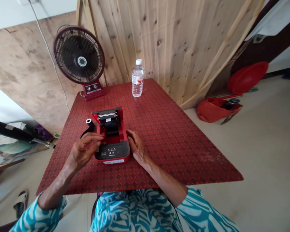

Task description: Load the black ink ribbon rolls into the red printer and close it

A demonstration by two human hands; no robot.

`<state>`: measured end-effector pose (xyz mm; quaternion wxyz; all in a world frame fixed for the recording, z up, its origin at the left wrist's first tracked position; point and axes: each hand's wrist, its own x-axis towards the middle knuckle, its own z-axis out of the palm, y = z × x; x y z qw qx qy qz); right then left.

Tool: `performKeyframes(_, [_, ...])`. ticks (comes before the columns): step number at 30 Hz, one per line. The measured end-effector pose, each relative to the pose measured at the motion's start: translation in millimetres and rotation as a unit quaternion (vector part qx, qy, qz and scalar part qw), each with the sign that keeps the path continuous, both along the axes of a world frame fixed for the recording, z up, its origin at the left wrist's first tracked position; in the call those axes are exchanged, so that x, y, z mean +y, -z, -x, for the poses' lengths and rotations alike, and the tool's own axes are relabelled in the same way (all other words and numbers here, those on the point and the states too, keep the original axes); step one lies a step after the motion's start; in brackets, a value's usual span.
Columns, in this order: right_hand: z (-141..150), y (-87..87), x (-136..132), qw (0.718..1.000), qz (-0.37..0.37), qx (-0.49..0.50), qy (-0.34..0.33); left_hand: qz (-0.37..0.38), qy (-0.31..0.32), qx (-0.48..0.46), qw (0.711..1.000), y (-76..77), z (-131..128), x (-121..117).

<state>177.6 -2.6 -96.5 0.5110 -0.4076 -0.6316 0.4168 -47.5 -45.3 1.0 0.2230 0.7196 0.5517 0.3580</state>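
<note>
- On the square-patterned dark red tabletop [174,145], toward its near left side, sits a boxy red-and-black plastic machine [112,150] with its lid raised, between the person's two hands.
- The left hand [84,149] reaches over the machine's left edge, fingers loosely bent; from here I can't tell whether they pinch anything.
- The right hand [136,146] lies unclenched along the machine's right side, fingertips against it.
- Just beyond the left hand stands a small black roll with a white core [91,126].
- Farther back are a round maroon fan [79,56] and a clear, white-capped plastic bottle [138,80].
</note>
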Motion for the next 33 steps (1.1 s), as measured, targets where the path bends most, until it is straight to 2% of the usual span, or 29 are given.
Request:
performKeyframes(2, [0.2,0.5,0.3,1.0,0.001,0.005,0.0,-0.004,0.076,0.134,0.988,-11.8,-9.4,14.3])
performKeyframes(4, [0.9,1.6,0.8,1.0,-0.001,0.011,0.003,0.021,0.113,0.271,0.956,-20.4,-23.0,33.1])
performKeyframes(6, [1.9,3.0,1.8,1.0,-0.002,0.015,0.003,0.058,0.108,0.408,0.905,-25.1,-38.3,52.0])
performKeyframes(8, [2.8,4.4,3.0,1.0,-0.005,0.019,0.002,0.083,0.088,0.505,0.855,-27.1,-52.4,66.3])
performKeyframes(10, [3.3,5.3,4.2,1.0,-0.008,0.02,0.001,0.086,0.077,0.55,0.827,-27.4,-63.3,73.9])
performKeyframes(14, [3.2,5.7,5.3,1.0,-0.016,0.02,0.0,0.076,0.081,0.571,0.814,-26.8,-72.9,73.4])
performKeyframes(18, [2.2,5.7,5.0,1.0,-0.018,0.021,-0.002,0.074,0.089,0.579,0.807,-28.6,-69.3,67.9])
performKeyframes(21, [1.7,5.6,5.0,1.0,-0.02,0.015,-0.004,0.076,0.098,0.567,0.814,-32.0,-61.3,66.7])
performKeyframes(29, [1.5,1.3,3.7,1.0,-0.015,0.01,0.0,0.033,0.116,0.504,0.855,-37.2,-53.4,61.4])
performKeyframes(33, [-0.7,-1.4,1.4,1.0,-0.006,0.001,-0.008,0.012,0.113,0.412,0.904,-51.1,-36.7,48.2])
